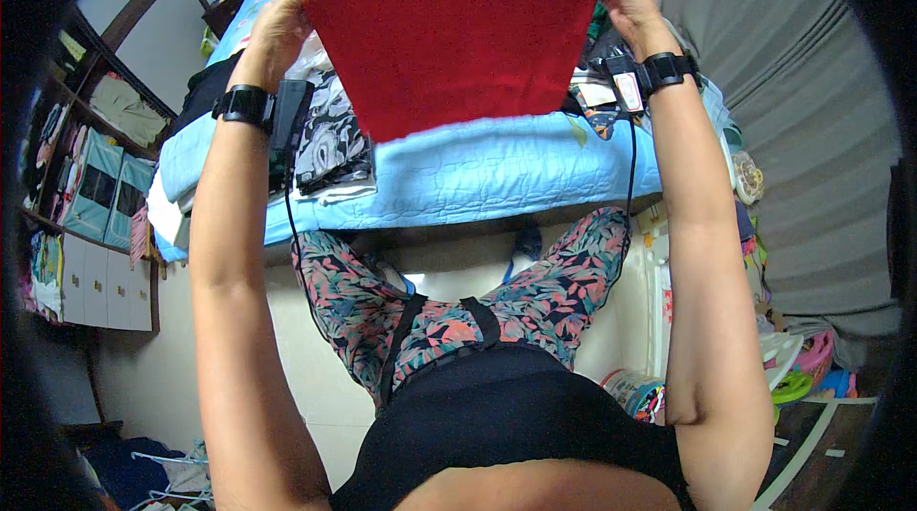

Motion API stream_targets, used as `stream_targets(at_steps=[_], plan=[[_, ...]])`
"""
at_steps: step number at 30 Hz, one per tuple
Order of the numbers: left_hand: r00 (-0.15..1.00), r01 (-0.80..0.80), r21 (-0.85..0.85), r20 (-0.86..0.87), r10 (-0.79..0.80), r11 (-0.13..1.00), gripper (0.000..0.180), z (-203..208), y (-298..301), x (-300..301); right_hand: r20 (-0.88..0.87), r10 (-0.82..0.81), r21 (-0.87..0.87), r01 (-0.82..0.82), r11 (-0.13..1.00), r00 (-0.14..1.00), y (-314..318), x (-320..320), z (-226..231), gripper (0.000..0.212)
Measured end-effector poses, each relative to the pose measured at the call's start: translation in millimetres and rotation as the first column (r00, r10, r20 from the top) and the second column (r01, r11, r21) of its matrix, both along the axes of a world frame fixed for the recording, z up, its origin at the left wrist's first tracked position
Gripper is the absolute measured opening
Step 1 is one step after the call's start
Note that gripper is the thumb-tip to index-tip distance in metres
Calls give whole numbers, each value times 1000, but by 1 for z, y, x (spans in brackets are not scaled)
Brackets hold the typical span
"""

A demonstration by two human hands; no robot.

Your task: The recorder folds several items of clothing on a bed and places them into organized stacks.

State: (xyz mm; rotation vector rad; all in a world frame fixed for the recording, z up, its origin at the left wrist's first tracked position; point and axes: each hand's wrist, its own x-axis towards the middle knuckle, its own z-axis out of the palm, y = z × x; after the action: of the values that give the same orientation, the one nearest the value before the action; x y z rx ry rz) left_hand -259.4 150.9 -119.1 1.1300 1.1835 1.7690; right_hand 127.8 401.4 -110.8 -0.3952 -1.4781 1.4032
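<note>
A plain red cloth (458,43) hangs stretched between my two raised hands, wide along its top edge and narrower toward the bottom. My left hand (280,26) pinches its upper left corner, and my right hand (630,0) grips the upper right corner. Both arms reach out in front of me, over the near side of a bed (497,172) with a light blue quilted cover. The cloth hides the middle of the bed behind it. Below my left hand lies a pile of folded black-and-white patterned clothes (334,143); below my right hand are more folded clothes (600,115), partly covered.
Light blue folded bedding (186,162) lies at the bed's left. Open shelves with clothes and a white-fronted drawer cabinet (105,277) stand farther left. A grey curtain (793,129) hangs on the right. Clothes hangers (172,473) lie lower left; a round tub (635,392) is beside my right arm.
</note>
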Motion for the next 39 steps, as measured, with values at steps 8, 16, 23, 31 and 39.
stream_targets(at_steps=[8,16,23,31,39], plan=[[973,-151,-128,-194,124,980,27,-77,-57,76,60,-12,-43,14,999,998,-63,57,-82,12],[987,-115,-775,-160,-17,621,16,-291,-91,92,751,155,-329,161,931,642,-89,105,-286,8],[961,-258,-761,-141,236,595,32,-281,-73,104,761,237,-456,238,858,604,-89,77,-292,28],[986,-159,-534,-37,165,830,23,-266,-101,112,510,47,-357,162,920,859,-108,85,-275,24],[981,21,-691,154,119,722,18,-294,-136,118,624,132,-427,195,883,770,-132,110,-297,21]])
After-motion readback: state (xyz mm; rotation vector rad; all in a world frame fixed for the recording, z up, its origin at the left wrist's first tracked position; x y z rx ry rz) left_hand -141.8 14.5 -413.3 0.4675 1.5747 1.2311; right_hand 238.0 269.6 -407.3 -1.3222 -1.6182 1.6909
